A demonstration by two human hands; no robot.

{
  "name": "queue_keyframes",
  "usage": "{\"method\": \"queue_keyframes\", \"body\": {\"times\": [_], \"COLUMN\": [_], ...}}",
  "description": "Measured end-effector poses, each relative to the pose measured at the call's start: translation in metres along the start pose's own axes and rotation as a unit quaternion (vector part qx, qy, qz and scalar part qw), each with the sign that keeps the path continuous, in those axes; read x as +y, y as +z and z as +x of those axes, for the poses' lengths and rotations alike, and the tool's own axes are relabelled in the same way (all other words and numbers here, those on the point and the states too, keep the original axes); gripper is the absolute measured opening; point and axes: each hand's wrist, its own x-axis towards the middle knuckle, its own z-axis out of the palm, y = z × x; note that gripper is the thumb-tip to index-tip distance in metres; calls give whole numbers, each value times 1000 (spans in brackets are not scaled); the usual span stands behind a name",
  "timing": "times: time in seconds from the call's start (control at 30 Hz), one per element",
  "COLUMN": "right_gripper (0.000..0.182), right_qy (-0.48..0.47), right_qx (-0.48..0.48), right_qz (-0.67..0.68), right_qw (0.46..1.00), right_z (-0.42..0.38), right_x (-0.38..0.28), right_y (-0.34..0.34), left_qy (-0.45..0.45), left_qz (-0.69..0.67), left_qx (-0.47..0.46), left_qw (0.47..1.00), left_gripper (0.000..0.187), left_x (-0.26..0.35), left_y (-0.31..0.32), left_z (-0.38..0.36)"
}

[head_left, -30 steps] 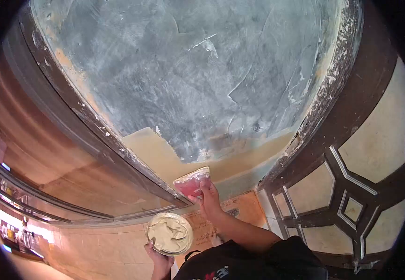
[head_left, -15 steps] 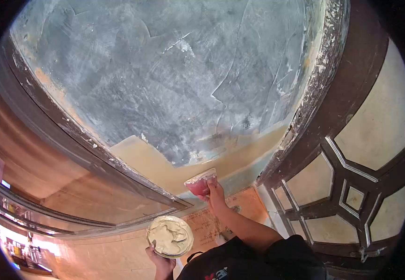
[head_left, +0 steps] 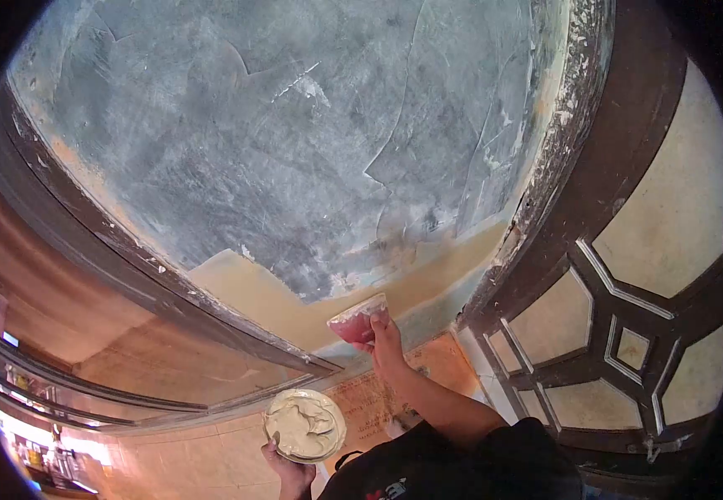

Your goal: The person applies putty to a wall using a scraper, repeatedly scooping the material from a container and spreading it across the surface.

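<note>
A red spreader point(head_left: 356, 322) with pale paste along its upper edge is gripped by my right hand point(head_left: 385, 340), near the bottom of the wall. Behind it, a beige coated band point(head_left: 270, 306) runs below the grey, streaky wall surface point(head_left: 295, 150). My left hand point(head_left: 288, 468) holds a round container of cream-coloured paste point(head_left: 304, 424) by its rim, its thumb over the edge. The paste surface is swirled and uneven.
A dark, paint-spattered frame point(head_left: 537, 200) edges the wall on the right, beside a dark panelled door point(head_left: 578, 367). Another dark frame point(head_left: 153, 267) runs down the left. An orange printed sheet point(head_left: 361, 400) lies on the floor below.
The view has shifted slightly. The spreader is tilted a little differently, with more of its red face showing. Both hands keep their holds.
</note>
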Motion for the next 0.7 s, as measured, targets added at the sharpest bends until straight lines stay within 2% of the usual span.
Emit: {"method": "queue_keyframes", "body": {"times": [0.17, 0.23, 0.33, 0.43, 0.6, 0.7], "right_gripper": [26, 26, 26, 26, 30, 28], "right_qy": [-32, 6, 8, -15, -36, 5], "right_qx": [-12, 24, 26, 5, 1, 36], "right_qz": [2, -32, -20, -2, -6, -37], "right_qw": [999, 999, 999, 1000, 999, 999], "right_z": [21, 20, 14, 4, 19, 12], "right_x": [-2, 5, 14, -12, -17, -1], "right_y": [-6, -22, -33, -9, -17, -39], "left_qy": [4, 17, 11, 8, 3, 3], "left_qz": [9, 8, -3, 10, 7, 11], "left_qx": [-5, -12, -6, 1, -2, 6], "left_qw": [1000, 1000, 1000, 1000, 1000, 1000], "left_gripper": [71, 71, 71, 70, 70, 70], "left_x": [-1, -1, -1, -2, -3, -2], "left_y": [1, 2, 2, 3, 1, 6], "left_z": [0, 0, 1, 0, 1, -2]}}
